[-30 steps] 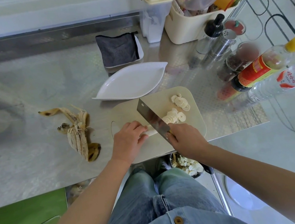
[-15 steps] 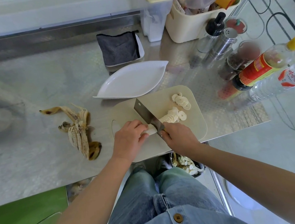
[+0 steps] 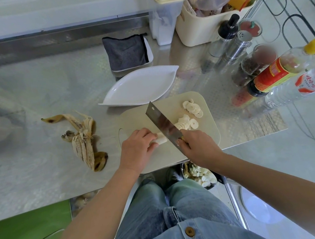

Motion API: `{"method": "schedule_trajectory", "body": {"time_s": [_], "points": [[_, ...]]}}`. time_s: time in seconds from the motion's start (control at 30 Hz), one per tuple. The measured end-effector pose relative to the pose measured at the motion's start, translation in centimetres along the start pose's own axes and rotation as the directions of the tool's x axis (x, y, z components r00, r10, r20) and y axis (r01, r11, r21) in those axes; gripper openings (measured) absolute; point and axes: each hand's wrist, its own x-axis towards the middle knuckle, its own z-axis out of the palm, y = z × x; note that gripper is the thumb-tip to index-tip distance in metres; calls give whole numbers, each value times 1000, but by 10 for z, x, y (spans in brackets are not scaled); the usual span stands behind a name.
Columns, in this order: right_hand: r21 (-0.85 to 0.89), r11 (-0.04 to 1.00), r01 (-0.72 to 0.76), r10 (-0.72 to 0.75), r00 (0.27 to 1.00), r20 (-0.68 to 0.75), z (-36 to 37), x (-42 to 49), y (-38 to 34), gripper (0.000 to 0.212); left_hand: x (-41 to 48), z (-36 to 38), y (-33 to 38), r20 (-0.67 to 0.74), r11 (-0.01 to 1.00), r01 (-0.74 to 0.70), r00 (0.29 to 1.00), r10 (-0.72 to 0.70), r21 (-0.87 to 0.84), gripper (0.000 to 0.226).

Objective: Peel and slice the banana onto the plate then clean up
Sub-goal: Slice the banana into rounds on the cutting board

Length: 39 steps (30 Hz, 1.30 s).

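Banana stub lying across cutting board at near edge of steel counter, pinned under curled fingers of left hand. Right hand wrapped round handle of cleaver, blade tilted, edge at stub's cut end. Slices heaped beyond blade, on board's far right. Peel sprawled to left on counter. White leaf-shaped plate just past board's far edge.

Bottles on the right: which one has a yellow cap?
The red-labelled bottle; the clear bottle beside it has a white label, the glass bottle behind a black top.
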Motion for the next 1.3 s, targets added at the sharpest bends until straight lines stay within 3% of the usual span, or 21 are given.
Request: {"method": "schedule_trajectory", "body": {"time_s": [0.57, 0.77, 1.3], "points": [[-48, 998, -44, 48, 996, 80, 21, 13, -10, 19, 0, 0, -1, 11, 1000, -10, 1000, 10, -4, 24], [4, 999, -33, 33, 999, 25, 12, 10, -6, 15, -3, -7, -6, 14, 1000, -19, 1000, 19, 10, 41], [-45, 998, -37, 41, 995, 87, 3, 3, -11, 17, -3, -5, -13, 34, 1000, 2, 999, -1, -17, 23]]}}
